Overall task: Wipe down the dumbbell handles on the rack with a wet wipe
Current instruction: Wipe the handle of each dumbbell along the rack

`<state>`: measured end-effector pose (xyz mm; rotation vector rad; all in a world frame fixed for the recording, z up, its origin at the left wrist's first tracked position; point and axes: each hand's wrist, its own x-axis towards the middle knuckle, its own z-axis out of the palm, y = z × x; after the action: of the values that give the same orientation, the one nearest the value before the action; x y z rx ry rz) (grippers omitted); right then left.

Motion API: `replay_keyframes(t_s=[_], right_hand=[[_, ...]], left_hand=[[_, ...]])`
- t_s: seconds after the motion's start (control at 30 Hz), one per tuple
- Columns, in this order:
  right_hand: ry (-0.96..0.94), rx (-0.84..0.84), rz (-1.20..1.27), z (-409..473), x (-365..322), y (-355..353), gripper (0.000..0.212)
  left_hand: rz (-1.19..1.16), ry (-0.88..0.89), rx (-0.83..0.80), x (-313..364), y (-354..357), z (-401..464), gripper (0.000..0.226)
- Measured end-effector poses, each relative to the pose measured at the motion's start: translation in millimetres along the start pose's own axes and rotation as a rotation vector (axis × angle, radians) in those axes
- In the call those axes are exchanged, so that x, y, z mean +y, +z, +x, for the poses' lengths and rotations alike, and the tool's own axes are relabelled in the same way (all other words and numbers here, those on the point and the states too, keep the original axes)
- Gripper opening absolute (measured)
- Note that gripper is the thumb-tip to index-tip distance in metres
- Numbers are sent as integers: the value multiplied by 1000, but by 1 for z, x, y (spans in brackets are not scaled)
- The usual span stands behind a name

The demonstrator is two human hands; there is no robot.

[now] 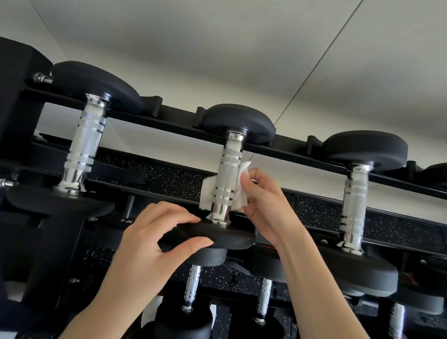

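Note:
A black rack (168,124) carries several dumbbells with knurled chrome handles and black round heads. The middle dumbbell's handle (228,169) has a white wet wipe (239,195) wrapped behind it, showing on both sides. My right hand (263,196) pinches the wipe on the handle's right side. My left hand (159,233) grips the rim of that dumbbell's near head (222,236), fingers on top and thumb underneath. Another dumbbell handle (85,141) stands to the left and a third (354,199) to the right.
A lower tier holds more dumbbells with chrome handles (193,282) under my forearms. Black speckled flooring (166,180) shows through the rack's rails. A pale wall (221,55) fills the upper part of the view behind the rack. A black rack post (9,98) stands at the left.

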<state>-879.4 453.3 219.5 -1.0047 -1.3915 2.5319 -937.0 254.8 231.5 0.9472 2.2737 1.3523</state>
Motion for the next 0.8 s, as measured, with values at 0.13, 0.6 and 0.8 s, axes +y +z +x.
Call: replay_keyframes(t_s=[0.13, 0.6, 0.8], right_hand=[[69, -17, -250, -23, -6, 2, 15], [-337, 232, -1099, -50, -5, 20, 11], [-415, 121, -1364, -36, -8, 47, 10]], left_hand=[[-16, -19, 9, 0, 1, -1, 31], [-107, -37, 26, -4, 2, -2, 33], [-227, -60, 86, -13, 5, -5, 29]])
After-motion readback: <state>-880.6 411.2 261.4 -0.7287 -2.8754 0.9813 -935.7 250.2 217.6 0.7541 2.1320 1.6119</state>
